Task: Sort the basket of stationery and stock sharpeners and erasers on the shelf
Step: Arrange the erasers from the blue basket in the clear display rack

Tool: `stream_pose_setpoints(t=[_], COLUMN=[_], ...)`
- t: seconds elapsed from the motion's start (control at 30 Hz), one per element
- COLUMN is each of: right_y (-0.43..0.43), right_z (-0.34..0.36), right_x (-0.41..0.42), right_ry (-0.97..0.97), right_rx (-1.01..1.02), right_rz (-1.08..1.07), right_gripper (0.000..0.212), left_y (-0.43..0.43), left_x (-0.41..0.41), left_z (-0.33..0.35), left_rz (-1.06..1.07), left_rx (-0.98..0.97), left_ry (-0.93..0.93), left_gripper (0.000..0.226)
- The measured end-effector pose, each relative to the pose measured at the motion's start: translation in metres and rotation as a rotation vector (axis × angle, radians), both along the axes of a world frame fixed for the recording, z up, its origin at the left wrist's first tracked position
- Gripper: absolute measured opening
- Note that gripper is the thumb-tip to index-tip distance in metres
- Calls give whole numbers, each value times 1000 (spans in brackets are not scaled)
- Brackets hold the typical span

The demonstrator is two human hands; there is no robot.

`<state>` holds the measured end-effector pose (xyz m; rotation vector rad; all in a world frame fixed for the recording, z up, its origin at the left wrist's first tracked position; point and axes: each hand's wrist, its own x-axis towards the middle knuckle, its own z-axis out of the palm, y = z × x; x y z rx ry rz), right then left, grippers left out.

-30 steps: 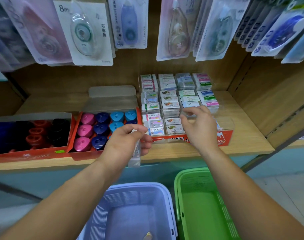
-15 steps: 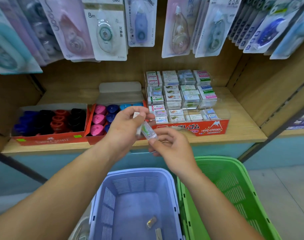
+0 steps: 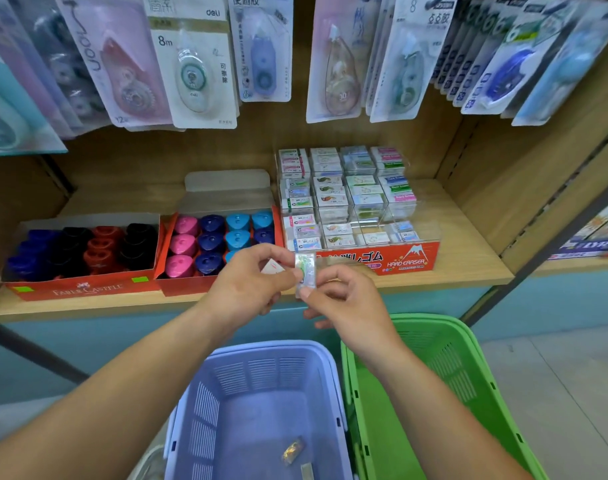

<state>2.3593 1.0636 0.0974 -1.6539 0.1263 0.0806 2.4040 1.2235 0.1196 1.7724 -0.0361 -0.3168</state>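
Both hands meet in front of the shelf edge (image 3: pixel 434 284). My left hand (image 3: pixel 250 282) holds a few small wrapped erasers, one white corner showing. My right hand (image 3: pixel 344 299) pinches one clear-wrapped eraser with a green print (image 3: pixel 305 271), which my left fingertips also touch. Behind them stands the red eraser display box (image 3: pixel 409 259) with rows of small erasers. To its left sit a red box of pink, navy and blue sharpeners (image 3: pixel 212 240) and a red box of dark sharpeners (image 3: pixel 84 252). Below me a lilac basket (image 3: pixel 261 355) holds two small items (image 3: pixel 295 455).
A green basket (image 3: pixel 444 344) stands to the right of the lilac one. Carded correction tapes (image 3: pixel 195 64) hang above the shelf. A wooden side panel (image 3: pixel 524 188) closes the shelf on the right, with another shelf of packs (image 3: pixel 593 242) beyond it.
My right hand came back from the eraser box to my left hand and now pinches one eraser from it. Both hands stay together just before the shelf edge.
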Motion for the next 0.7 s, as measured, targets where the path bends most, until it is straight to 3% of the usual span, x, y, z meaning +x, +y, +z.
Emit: stream_pose_setpoints(t=[0.17,0.3,0.47,0.57,0.7], right_y=[-18,-33,-47,-62,-85], right_z=[-3,-1,-3,-7,-7], right_x=[8,21,37,44,50], right_ry=[-44,-119,-155,-142,-97], right_rx=[-54,6,-82,-105,-113], right_rz=[-4,-17,95,88,18], right_gripper=[7,18,24,29,19], left_y=[-8,-16,-26,-27,-23], left_x=[4,8,12,19,24], left_z=[-3,-4,-7,-8,-10], left_rz=[-65,-105,-101,-46,-27], left_rx=[2,8,20,59,16], left_ry=[1,-23,3,37,70], left_gripper=[10,9,12,24,44])
